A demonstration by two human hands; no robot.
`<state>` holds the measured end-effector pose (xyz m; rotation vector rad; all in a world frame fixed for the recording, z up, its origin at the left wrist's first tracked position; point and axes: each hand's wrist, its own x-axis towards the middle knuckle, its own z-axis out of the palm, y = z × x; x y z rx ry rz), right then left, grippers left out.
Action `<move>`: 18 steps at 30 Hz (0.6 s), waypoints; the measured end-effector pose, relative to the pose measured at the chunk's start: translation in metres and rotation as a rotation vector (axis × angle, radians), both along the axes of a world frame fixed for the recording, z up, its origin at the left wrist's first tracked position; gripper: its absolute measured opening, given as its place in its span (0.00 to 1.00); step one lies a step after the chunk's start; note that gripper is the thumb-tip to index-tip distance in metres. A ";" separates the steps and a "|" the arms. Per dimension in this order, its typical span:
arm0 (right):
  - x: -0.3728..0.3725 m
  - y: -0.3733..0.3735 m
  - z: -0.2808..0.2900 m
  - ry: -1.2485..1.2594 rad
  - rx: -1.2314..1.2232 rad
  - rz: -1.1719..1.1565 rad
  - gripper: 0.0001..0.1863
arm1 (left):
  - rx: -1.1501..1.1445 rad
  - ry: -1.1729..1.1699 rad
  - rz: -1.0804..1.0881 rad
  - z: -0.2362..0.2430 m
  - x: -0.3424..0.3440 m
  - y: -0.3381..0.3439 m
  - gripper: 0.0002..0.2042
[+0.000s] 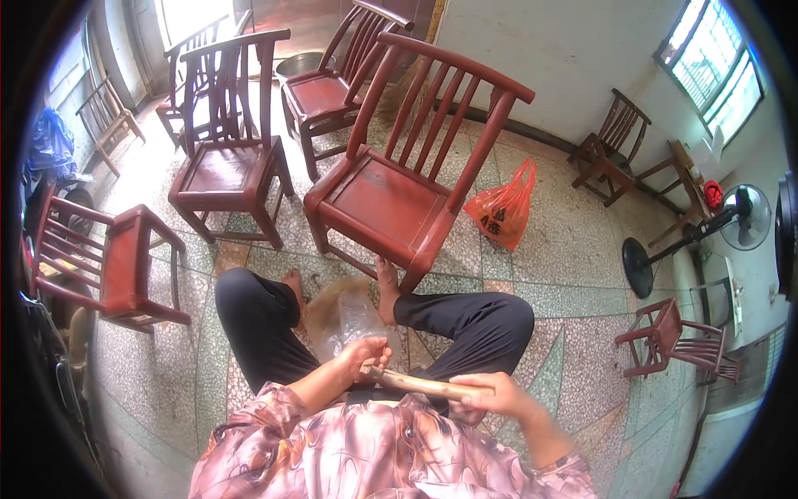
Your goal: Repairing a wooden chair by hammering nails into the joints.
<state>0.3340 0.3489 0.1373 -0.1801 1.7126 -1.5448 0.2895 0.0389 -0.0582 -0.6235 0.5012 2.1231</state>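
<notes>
I hold a pale wooden stick (420,382) roughly level over my lap. My left hand (364,356) is closed at its left end, fingers curled; any smaller thing in them is too small to make out. My right hand (486,395) grips the stick's right end. Between my bare feet and dark-trousered legs lies a crumpled translucent plastic bag (341,320), partly behind my left hand. Just beyond my feet stands a reddish-brown wooden chair (382,212) with a slatted back.
More red chairs stand at the left (116,266), behind (224,166), in the back (320,87) and at the right (665,328). An orange plastic bag (499,212) rests on the terrazzo floor. A fan (744,216) and wooden table (682,170) are along the right wall.
</notes>
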 end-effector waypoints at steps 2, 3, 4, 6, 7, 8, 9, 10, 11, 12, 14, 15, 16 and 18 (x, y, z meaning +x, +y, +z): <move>-0.005 -0.006 0.016 0.477 0.336 0.437 0.27 | -0.016 0.022 -0.039 0.047 -0.007 0.005 0.05; 0.001 -0.014 0.015 0.501 0.548 0.527 0.26 | -0.115 0.143 0.012 0.069 -0.007 0.012 0.05; 0.010 -0.024 0.011 0.517 0.764 0.610 0.24 | -0.211 0.264 0.059 0.082 -0.009 0.021 0.04; 0.020 -0.042 -0.019 0.629 0.783 0.469 0.22 | -0.263 0.313 0.064 0.099 -0.016 0.033 0.07; 0.021 -0.048 -0.024 0.733 0.787 0.335 0.20 | -0.248 0.355 0.132 0.112 -0.019 0.035 0.08; 0.019 -0.047 -0.022 0.737 0.779 0.347 0.20 | -0.235 0.396 0.201 0.121 -0.023 0.034 0.09; 0.013 -0.052 -0.009 0.678 0.702 0.262 0.20 | -0.163 0.469 0.290 0.124 -0.026 0.028 0.08; 0.011 -0.056 -0.002 0.615 0.629 0.168 0.20 | -0.088 0.547 0.368 0.133 -0.031 0.022 0.09; 0.015 -0.047 -0.017 0.587 0.541 0.072 0.19 | -0.161 0.584 0.400 0.145 -0.030 0.019 0.08; 0.017 -0.039 -0.028 0.599 0.530 0.078 0.19 | -0.170 0.594 0.410 0.156 -0.028 0.018 0.08; 0.015 -0.025 -0.043 0.584 0.338 -0.109 0.18 | -0.263 0.731 0.415 0.172 -0.031 0.019 0.07; 0.015 -0.023 -0.037 0.306 0.247 -0.202 0.15 | -0.258 0.771 0.425 0.179 -0.028 0.019 0.06; 0.011 -0.020 -0.035 0.314 0.240 -0.192 0.15 | -0.266 0.778 0.435 0.185 -0.027 0.020 0.06; -0.001 -0.015 -0.028 0.150 0.025 -0.381 0.13 | -0.328 0.868 0.389 0.197 -0.027 0.024 0.06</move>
